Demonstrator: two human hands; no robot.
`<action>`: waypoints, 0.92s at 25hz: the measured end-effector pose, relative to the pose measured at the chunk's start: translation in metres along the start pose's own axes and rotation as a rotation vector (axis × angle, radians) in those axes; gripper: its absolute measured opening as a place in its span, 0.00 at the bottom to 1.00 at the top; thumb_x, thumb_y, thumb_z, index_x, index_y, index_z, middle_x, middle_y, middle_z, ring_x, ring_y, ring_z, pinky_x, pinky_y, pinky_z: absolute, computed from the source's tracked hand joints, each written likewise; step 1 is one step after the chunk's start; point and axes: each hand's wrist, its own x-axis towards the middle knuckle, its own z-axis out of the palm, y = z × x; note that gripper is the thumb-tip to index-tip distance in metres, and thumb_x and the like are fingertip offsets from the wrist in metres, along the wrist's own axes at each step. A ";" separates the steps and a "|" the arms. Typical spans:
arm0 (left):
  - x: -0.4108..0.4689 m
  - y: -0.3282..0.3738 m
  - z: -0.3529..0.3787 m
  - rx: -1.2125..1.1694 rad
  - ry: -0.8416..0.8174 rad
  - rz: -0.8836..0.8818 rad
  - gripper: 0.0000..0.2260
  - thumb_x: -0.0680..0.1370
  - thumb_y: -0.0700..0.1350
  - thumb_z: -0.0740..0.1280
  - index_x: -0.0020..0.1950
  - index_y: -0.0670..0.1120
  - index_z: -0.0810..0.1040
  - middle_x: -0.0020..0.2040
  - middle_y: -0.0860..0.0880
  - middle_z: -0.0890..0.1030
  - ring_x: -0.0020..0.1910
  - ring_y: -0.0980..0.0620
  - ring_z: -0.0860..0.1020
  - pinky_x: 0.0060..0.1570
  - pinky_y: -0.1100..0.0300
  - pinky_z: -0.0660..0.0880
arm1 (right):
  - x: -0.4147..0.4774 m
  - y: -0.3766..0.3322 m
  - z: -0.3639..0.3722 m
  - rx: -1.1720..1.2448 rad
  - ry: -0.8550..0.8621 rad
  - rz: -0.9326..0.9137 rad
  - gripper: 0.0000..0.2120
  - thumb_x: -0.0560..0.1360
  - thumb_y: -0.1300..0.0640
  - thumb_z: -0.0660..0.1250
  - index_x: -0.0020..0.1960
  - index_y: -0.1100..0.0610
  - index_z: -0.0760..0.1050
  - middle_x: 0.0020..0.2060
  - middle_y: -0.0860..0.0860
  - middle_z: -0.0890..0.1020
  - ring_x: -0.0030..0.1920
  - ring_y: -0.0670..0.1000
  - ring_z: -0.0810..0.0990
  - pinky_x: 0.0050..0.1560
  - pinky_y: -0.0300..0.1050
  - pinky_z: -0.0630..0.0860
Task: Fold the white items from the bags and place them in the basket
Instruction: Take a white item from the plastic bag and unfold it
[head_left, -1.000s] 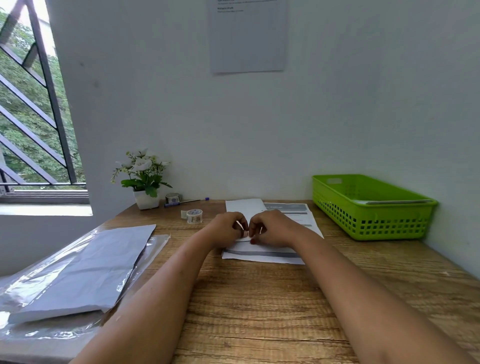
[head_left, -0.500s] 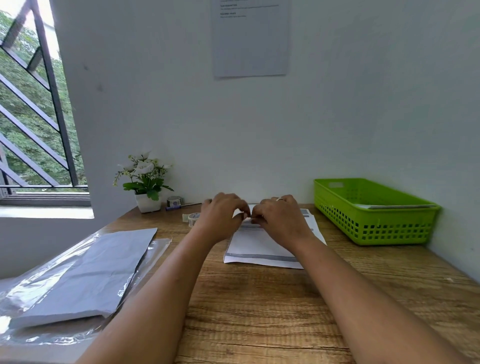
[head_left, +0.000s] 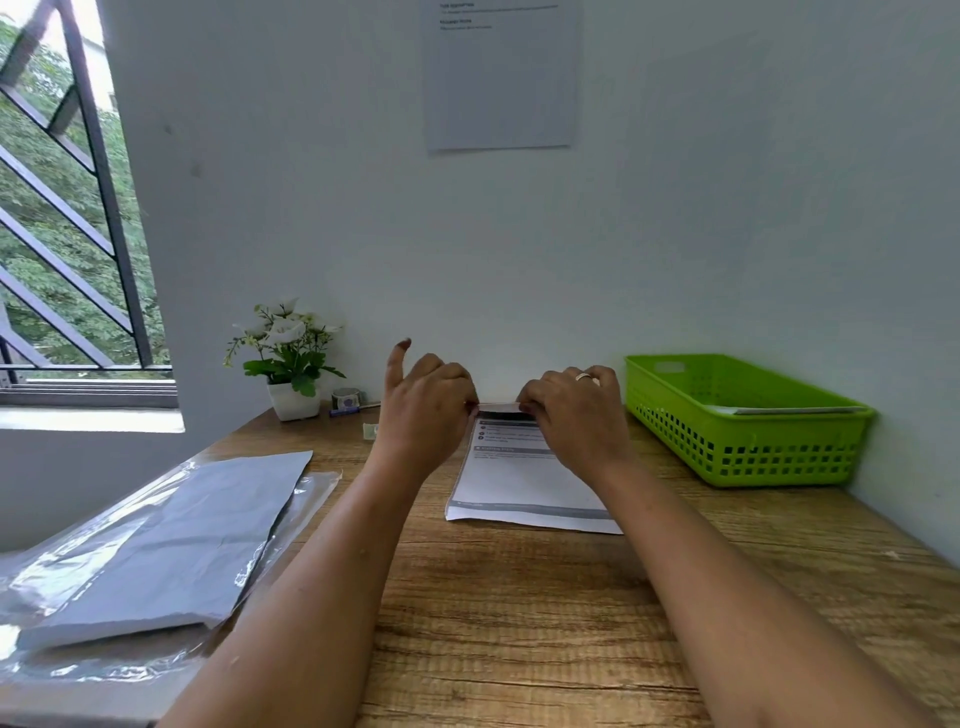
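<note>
A flower pot (head_left: 293, 400) is standing at eleven o'clock on the wooden table (head_left: 519, 597), a tape roll (head_left: 345, 400) just beside it. A paper notice (head_left: 501, 78) is hanging at twelve o'clock.

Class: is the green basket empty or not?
Not empty: a flat pale item lies inside the green basket, toward its right end.

A plain home-office corner — wooden desk (head_left: 519, 597), barred window (head_left: 67, 208), taped wall notice (head_left: 501, 78), potted flowers (head_left: 288, 358).

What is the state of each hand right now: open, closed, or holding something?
Left hand: closed, pinching the far edge of the white sheet.
Right hand: closed, pinching the same edge.
</note>
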 end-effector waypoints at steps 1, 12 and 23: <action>0.000 -0.003 -0.002 -0.017 -0.017 -0.036 0.05 0.75 0.48 0.67 0.43 0.52 0.83 0.48 0.58 0.82 0.55 0.54 0.76 0.71 0.47 0.46 | 0.000 0.001 -0.001 -0.007 0.004 -0.003 0.05 0.71 0.57 0.71 0.40 0.47 0.81 0.34 0.45 0.83 0.38 0.50 0.81 0.50 0.49 0.70; 0.002 0.003 -0.002 -0.054 0.020 -0.006 0.06 0.76 0.48 0.66 0.44 0.53 0.82 0.49 0.58 0.82 0.55 0.54 0.77 0.70 0.45 0.52 | 0.002 -0.002 -0.002 0.003 0.057 -0.069 0.05 0.74 0.55 0.68 0.39 0.50 0.78 0.35 0.46 0.82 0.39 0.51 0.80 0.54 0.49 0.63; 0.004 0.010 -0.006 -0.284 0.092 0.036 0.07 0.78 0.42 0.64 0.49 0.44 0.82 0.35 0.45 0.82 0.32 0.46 0.78 0.30 0.60 0.69 | 0.010 0.003 -0.013 -0.056 0.246 -0.060 0.22 0.70 0.35 0.59 0.30 0.53 0.69 0.21 0.47 0.73 0.25 0.50 0.74 0.39 0.45 0.72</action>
